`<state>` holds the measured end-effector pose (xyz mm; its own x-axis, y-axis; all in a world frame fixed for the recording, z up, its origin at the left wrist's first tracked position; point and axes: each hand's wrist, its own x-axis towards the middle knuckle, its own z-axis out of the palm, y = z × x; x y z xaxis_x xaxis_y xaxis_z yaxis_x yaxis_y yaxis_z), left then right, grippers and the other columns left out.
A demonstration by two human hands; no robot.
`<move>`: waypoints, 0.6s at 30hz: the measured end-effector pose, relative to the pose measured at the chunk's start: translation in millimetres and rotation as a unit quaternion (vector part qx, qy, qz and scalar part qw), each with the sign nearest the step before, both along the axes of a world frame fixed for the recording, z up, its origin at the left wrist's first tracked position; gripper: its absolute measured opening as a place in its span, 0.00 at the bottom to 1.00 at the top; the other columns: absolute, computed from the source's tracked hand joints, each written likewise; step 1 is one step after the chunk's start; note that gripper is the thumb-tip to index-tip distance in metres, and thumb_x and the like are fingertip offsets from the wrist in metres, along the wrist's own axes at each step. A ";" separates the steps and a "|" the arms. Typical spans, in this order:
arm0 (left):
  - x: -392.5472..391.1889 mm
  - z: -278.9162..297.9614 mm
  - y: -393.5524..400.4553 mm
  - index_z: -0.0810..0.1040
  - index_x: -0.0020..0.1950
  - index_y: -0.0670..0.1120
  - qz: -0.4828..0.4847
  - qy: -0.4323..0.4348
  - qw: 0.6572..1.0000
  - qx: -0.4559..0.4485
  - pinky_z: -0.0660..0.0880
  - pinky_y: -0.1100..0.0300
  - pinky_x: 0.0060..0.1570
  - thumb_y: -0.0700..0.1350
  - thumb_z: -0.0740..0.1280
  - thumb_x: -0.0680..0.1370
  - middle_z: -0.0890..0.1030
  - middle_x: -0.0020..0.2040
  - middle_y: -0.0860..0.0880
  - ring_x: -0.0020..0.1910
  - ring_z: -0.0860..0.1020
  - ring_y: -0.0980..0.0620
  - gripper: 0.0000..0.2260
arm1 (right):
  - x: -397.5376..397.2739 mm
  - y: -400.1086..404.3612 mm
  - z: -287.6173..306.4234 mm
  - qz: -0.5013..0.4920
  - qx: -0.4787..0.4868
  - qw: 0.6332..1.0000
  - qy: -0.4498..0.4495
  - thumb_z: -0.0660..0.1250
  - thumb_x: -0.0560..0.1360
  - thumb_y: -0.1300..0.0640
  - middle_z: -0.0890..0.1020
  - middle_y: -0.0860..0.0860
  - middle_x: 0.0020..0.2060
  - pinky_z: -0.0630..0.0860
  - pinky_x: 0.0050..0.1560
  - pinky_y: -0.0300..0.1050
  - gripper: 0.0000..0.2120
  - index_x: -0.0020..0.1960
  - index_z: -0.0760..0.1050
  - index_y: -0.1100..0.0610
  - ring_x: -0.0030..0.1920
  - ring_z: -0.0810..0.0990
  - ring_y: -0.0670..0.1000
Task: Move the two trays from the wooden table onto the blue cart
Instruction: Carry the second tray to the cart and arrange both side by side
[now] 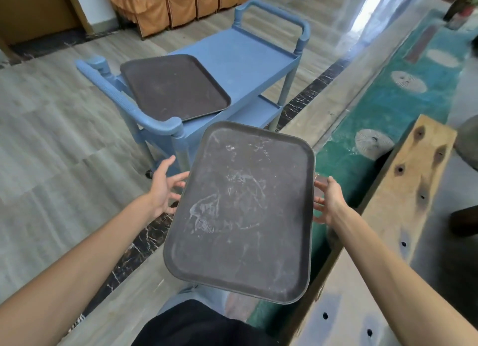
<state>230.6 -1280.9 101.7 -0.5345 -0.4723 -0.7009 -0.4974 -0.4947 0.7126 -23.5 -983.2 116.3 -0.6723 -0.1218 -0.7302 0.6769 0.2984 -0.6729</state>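
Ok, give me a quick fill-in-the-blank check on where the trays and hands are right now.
1. One dark tray already lies on the ____ shelf of the blue cart.
2. The second tray is held in the air by ____ hands, the left hand and the right hand on opposite edges.
3. The number of trays on the cart is ____.
4. The wooden table is on the person's ____ side.

Missing words: top; both; one; right
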 end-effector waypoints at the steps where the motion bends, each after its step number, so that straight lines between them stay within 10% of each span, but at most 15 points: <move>1: -16.7 -0.4 -6.2 0.82 0.62 0.55 0.002 0.002 1.000 0.001 0.67 0.48 0.48 0.78 0.54 0.65 0.72 0.53 0.48 0.48 0.73 0.45 0.38 | -17.6 -5.8 0.2 0.000 0.002 1.000 0.002 0.47 0.81 0.36 0.80 0.54 0.46 0.70 0.46 0.54 0.26 0.63 0.77 0.47 0.47 0.78 0.52; 18: -335.5 30.0 -172.2 0.82 0.63 0.55 0.003 0.020 1.000 -0.009 0.70 0.47 0.48 0.79 0.56 0.63 0.76 0.49 0.49 0.48 0.76 0.44 0.40 | -356.5 -199.8 43.8 0.044 0.022 0.998 0.049 0.45 0.81 0.37 0.72 0.50 0.33 0.66 0.40 0.48 0.25 0.61 0.76 0.45 0.36 0.72 0.50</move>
<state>-104.9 -1453.2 131.7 -0.5584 -0.4884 -0.6705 -0.4657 -0.4843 0.7407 -380.1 -1183.0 160.2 -0.7292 -0.1537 -0.6669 0.5776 0.3843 -0.7202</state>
